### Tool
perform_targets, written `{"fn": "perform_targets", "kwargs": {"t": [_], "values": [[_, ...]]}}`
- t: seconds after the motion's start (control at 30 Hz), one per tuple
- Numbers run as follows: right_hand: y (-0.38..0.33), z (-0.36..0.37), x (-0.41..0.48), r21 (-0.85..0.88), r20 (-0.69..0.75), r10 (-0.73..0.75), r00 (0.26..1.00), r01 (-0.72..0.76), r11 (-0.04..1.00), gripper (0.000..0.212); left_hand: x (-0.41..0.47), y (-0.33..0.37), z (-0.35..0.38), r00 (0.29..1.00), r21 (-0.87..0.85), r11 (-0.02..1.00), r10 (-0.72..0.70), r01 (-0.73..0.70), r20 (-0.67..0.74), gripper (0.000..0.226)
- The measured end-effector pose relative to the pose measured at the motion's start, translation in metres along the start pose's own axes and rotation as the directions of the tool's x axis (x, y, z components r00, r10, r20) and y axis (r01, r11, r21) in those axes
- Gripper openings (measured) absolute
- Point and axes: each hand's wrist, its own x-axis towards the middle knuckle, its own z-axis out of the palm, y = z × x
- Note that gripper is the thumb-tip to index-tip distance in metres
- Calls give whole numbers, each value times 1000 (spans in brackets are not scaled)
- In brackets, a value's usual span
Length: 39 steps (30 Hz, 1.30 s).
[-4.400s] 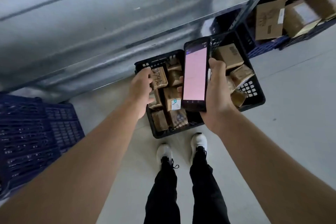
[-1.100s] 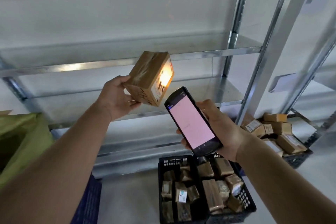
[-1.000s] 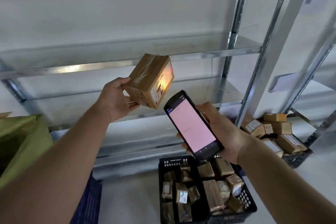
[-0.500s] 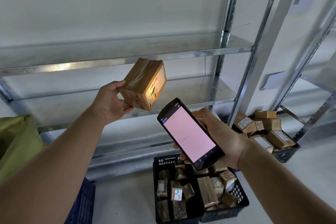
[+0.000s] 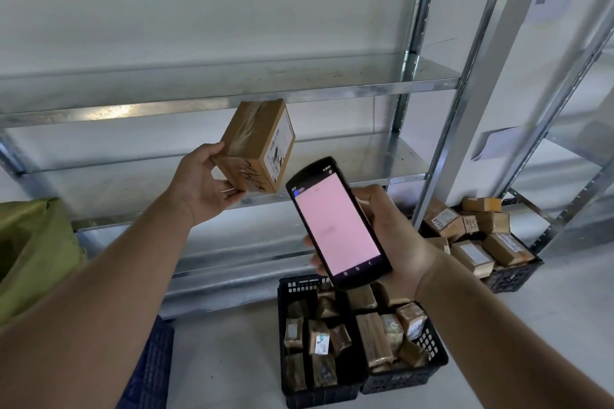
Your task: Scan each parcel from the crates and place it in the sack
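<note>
L hand (image 5: 202,188) grips parcel (image 5: 257,146); R hand (image 5: 392,236) grips scanner (image 5: 337,222)

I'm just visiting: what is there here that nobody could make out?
Head view, all of it:
- Label on the parcel: print too small and blurred.
- Scanner: screen text too faint.
- Sack: cut off by the left edge.
- Black crate: back part hidden behind the scanner and right hand.
</note>
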Motion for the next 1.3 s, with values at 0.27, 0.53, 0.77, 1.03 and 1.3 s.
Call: {"fn": "perform_targets", "kwargs": {"t": [0.27, 0.53, 0.77, 1.03, 1.3], "values": [[12, 50, 20, 336, -96, -189, 977, 211, 918, 57, -39, -10, -16, 997, -65, 997, 36, -41, -63, 56], [39, 135, 41, 266, 5, -179, 984, 171, 949, 58, -100, 10, -104, 977, -110, 988, 83, -106, -195, 40], [87, 281, 66, 180, 128, -174, 976, 150, 972, 54, -161, 49, -252, 955, -132, 984, 75, -117, -286, 58], [149, 435, 112, 164, 133, -99, 986, 77, 983, 58, -209, 90, -424, 934, -129, 990, 6, -56, -357, 50], [178, 513, 179, 155, 173, -50, 984, 23, 988, 55, -192, 108, -533, 862, -152, 987, -37, -46, -505, 50]]}}
